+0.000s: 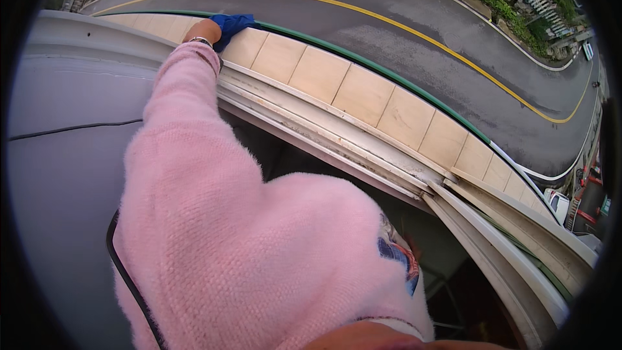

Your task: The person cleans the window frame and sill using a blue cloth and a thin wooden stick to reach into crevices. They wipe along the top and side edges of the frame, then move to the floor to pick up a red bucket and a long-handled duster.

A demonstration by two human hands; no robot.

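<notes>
My left hand (205, 31) reaches out at the upper left, past the window frame, at the end of a fuzzy pink sleeve. It holds a blue cloth (235, 26) against the beige tiled ledge (320, 74), close to the ledge's green outer edge. The fingers are mostly hidden by the hand and the cloth. A bracelet or watch band circles the wrist. Beneath the forearm run the white metal tracks of the window sill (320, 126), with dirt in their grooves. My right hand is out of view. The pink sweater fills the lower middle.
Window frame sections (500, 253) meet at a corner on the right. A grey panel (73, 180) with a thin black cable (77, 129) lies at the left. Beyond the ledge, far below, a road (301, 19) curves past greenery and a parked white vehicle (556, 204).
</notes>
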